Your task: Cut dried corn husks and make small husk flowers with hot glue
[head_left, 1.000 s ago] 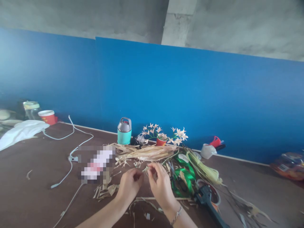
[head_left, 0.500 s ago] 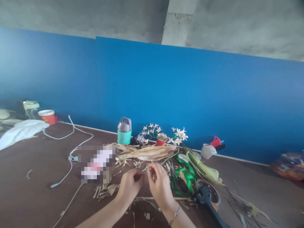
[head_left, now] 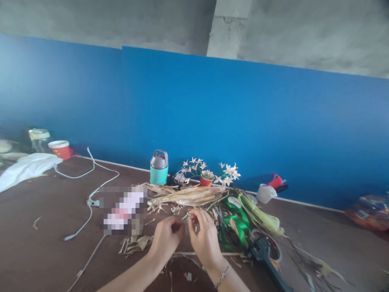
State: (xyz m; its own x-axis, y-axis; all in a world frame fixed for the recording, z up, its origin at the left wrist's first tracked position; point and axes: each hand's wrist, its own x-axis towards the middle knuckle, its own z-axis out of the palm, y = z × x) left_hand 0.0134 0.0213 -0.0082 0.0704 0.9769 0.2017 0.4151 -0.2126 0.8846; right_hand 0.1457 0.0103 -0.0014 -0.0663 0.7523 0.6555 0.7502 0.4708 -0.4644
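My left hand [head_left: 165, 240] and my right hand [head_left: 205, 238] meet over the brown table [head_left: 45, 251], fingers pinched together on a small pale strip of dried husk [head_left: 186, 216] between them. Just beyond the hands lies a pile of dried husks [head_left: 185, 195]. A bracelet shows on my right wrist. Green ribbon [head_left: 238, 225] lies right of my right hand, with a black glue gun [head_left: 266, 257] beside it.
A teal flask [head_left: 159, 167] and small husk flowers in a red pot [head_left: 209, 174] stand by the blue wall. White cables [head_left: 88, 202] run on the left, near a white cloth [head_left: 26, 168], a red cup [head_left: 60, 149] and a jar. Husk scraps litter the tabletop.
My hands have drawn a little closer together while working the strip; nothing else has moved.
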